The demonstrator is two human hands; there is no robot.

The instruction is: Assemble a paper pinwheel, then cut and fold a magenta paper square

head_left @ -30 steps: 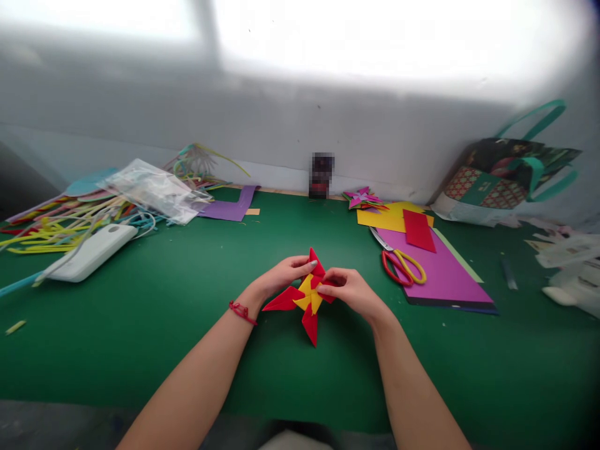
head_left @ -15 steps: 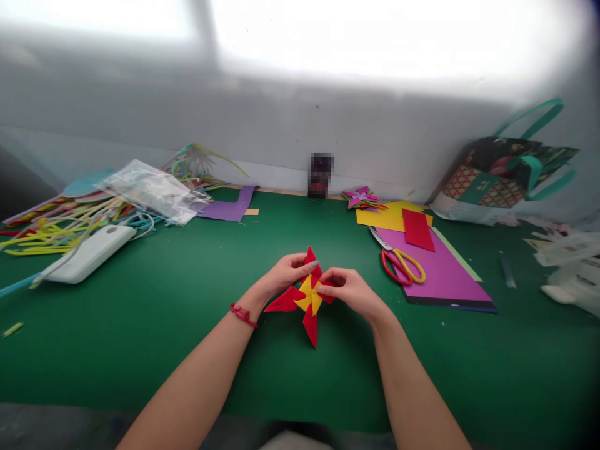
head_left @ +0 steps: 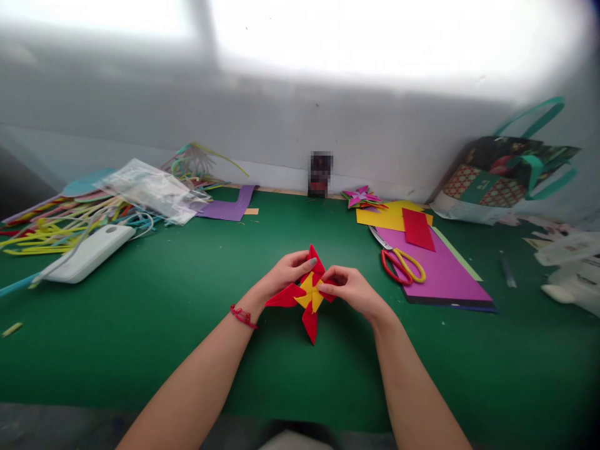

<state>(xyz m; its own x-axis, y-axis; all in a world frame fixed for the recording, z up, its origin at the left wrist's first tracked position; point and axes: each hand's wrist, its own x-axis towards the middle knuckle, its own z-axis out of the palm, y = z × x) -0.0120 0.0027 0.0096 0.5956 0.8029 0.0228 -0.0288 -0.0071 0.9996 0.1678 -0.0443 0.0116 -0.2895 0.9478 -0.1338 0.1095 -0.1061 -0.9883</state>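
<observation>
Between my hands is a folded paper pinwheel (head_left: 310, 292), with a yellow centre and four-sided spread of pointed red blades. My left hand (head_left: 291, 272) pinches it near the upper blade, thumb lying on the red paper. On the other side, my right hand (head_left: 347, 289) has thumb and index finger closed at the edge of the yellow centre, by the right blade, which the fingers partly cover. The left and lower blades stick out free. Whether the pinwheel rests on the green table (head_left: 187, 350) or is just above it, I cannot tell.
Scissors (head_left: 404, 265) with red and yellow handles lie on purple sheets (head_left: 450, 275) at the right, near yellow paper (head_left: 382, 216) and a red strip (head_left: 418, 229). Folded stars (head_left: 362, 197) sit behind. Paper strips and a white power bank-like block (head_left: 91, 253) lie left; a bag (head_left: 492, 181) stands right.
The pinwheel has tilted slightly, its left and lower blades shifting up a little. Both hands keep their pinch on it, almost in the same place.
</observation>
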